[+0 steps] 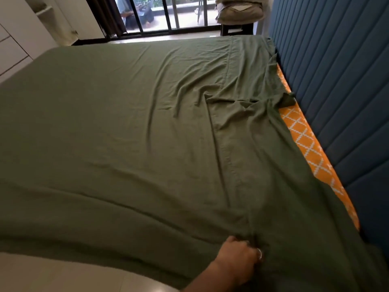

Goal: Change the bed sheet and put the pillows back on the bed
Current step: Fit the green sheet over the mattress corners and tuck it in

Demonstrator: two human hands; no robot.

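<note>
A green bed sheet [126, 127] is spread over the whole bed, with wrinkles and a folded-back flap toward the right. My right hand [240, 256] grips a bunch of this sheet at the near edge of the bed, fingers curled into the fabric, a ring showing on one finger. An orange sheet with a white diamond pattern [305, 140] shows in a strip along the right side, between the green sheet and the headboard. Pillows [240, 11] lie stacked on a chair beyond the far end of the bed. My left hand is out of view.
A blue padded headboard [336, 81] runs along the right. White cabinets [14, 45] stand at the left. Behind the bed is a barred glass door [168, 15] with a dark curtain; a person sits outside it. Pale tiled floor [63, 275] lies below the near edge.
</note>
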